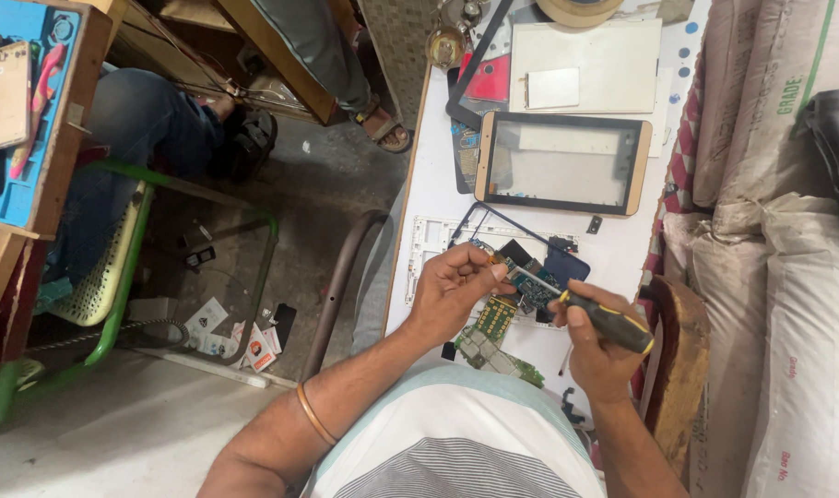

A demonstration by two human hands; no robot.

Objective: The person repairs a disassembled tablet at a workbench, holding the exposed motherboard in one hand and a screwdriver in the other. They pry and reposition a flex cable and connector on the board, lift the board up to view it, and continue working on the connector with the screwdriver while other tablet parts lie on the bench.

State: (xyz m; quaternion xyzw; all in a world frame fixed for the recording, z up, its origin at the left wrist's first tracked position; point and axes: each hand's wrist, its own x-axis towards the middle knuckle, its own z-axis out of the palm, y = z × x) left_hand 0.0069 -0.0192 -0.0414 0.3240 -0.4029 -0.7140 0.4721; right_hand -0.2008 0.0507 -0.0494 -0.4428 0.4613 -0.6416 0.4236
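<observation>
My left hand (452,290) pinches the near edge of a small green circuit board (521,277) that lies in a white phone frame (424,242) on the white table (438,184). My right hand (596,355) grips a black and yellow screwdriver (613,325); its thin shaft points left with the tip on the circuit board beside my left fingers. A second board with a gold keypad grid (495,318) lies just below my left hand. A gold-framed tablet screen panel (562,163) rests further up the table.
A white flat panel (585,65), a tape roll (581,11) and a red part (486,78) sit at the table's far end. White sacks (788,240) line the right side. Left: a green metal chair (115,277), a seated person's legs (152,115), a blue-matted bench (23,111).
</observation>
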